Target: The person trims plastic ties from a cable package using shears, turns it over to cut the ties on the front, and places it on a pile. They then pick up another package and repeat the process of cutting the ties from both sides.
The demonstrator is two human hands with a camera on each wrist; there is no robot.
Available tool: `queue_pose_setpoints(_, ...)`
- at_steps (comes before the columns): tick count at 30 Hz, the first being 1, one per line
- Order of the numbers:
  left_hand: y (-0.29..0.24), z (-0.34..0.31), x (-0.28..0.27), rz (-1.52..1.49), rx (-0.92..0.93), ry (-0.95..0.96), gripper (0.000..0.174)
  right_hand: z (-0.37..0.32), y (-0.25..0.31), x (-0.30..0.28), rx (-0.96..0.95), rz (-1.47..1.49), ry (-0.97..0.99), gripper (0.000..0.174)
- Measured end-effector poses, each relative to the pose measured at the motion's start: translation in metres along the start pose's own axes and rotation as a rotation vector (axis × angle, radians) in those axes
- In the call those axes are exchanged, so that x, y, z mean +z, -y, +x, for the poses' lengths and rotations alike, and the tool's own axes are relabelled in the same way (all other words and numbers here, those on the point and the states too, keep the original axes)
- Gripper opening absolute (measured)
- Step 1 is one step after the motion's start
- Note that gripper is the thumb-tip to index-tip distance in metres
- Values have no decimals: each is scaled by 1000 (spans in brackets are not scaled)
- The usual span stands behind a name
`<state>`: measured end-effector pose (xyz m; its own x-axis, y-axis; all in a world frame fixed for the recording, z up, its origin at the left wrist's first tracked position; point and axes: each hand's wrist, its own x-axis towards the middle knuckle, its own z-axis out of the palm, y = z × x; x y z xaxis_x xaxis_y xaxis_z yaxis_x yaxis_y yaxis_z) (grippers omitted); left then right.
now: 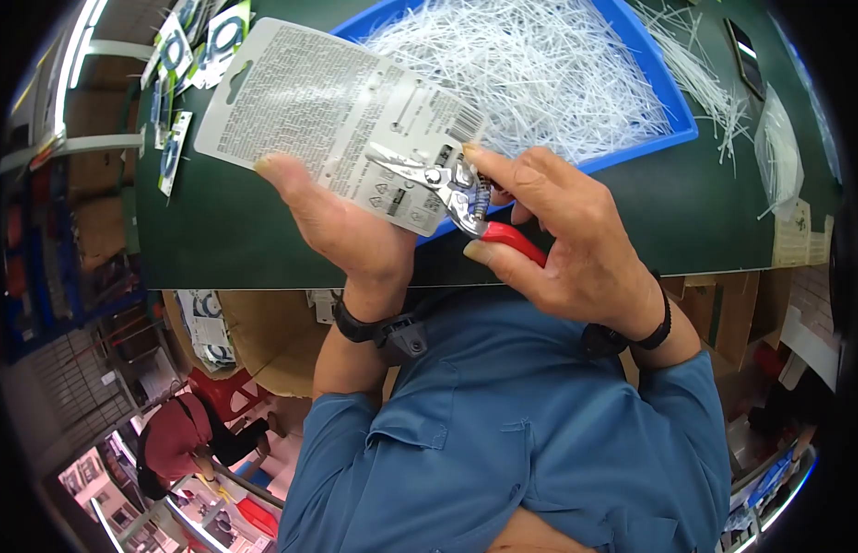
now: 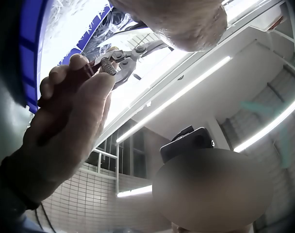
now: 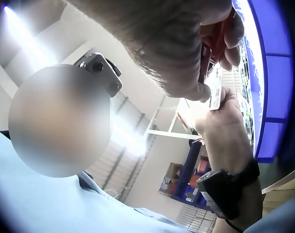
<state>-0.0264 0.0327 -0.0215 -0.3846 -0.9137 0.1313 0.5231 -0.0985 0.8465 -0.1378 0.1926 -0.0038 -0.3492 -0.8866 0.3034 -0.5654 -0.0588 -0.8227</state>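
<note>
The left hand (image 1: 341,221) holds a printed card package (image 1: 300,101) from below, thumb at its lower left edge, other fingers hidden behind it. Curled round red-handled pliers or cutters (image 1: 512,241) is the right hand (image 1: 576,240); their metal jaws lie over the card's lower right part. In the left wrist view the right hand (image 2: 70,107) grips the tool, its spring (image 2: 107,66) showing near the thumb. The right wrist view has the left hand (image 3: 227,119) at the card's edge (image 3: 216,94), below the right hand (image 3: 181,53).
Behind the hands a blue tray (image 1: 682,135) holds many thin white strips. More strips (image 1: 701,78), a phone (image 1: 745,57) and a clear bag (image 1: 779,152) lie to the right. Carded packages (image 1: 174,152) are at the left. Cardboard boxes (image 1: 272,336) stand below the table edge; a person (image 1: 176,438) is at lower left.
</note>
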Motion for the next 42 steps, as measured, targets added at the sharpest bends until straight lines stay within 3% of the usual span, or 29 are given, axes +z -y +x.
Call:
queue_pose_setpoints(4, 6, 0, -2, 157, 166, -69, 72, 5, 3, 7, -25, -12, 45, 76)
queue_pose_setpoints(13, -1, -10, 5, 155, 131, -20, 70, 7, 6, 11, -34, -6, 38, 77)
queue_pose_setpoints(17, 4, -9, 4, 163, 115, -84, 69, 7, 7, 10, -100, -170, -4, 79)
queue_pose_setpoints(28, 10, -2, 13, 426, 117, 70, 70, 0, -2, 16, -93, -268, -98, 78)
queue_pose_setpoints(37, 11, 7, 6, 325, 121, 252, 55, -6, -13, 11, -84, -179, -170, 75)
queue_pose_setpoints(42, -16, 33, -22, 321, -28, 277, 47, 0, -15, -9, -54, -33, -257, 73)
